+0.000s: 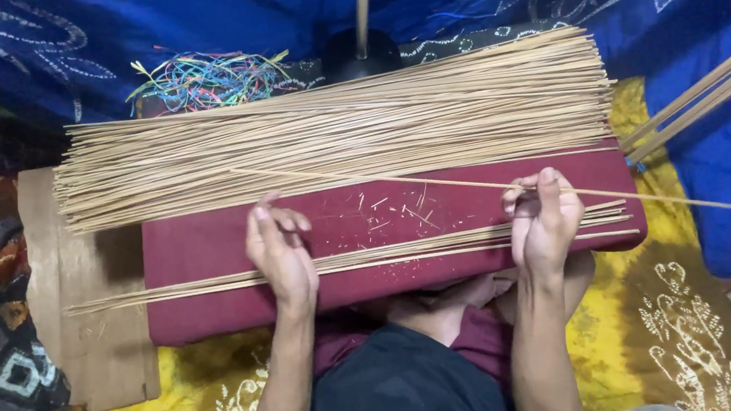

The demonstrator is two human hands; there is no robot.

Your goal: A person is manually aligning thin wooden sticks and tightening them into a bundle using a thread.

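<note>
2 bare hands show: 1 left hand [280, 254] and 1 right hand [543, 222]. 1 single thin tan stick [433, 181] lies slanted alone across 1 dark red padded cloth board [203, 244]. 2 heaps of thin tan sticks lie on it: 1 large far pile [334, 134], too many to count, and 1 small near row [172, 288], its number unclear. At far right, 1 bundle of thicker pale sticks [704, 92] slants. 1 tangle of coloured threads [208, 79] sits far left.
</note>
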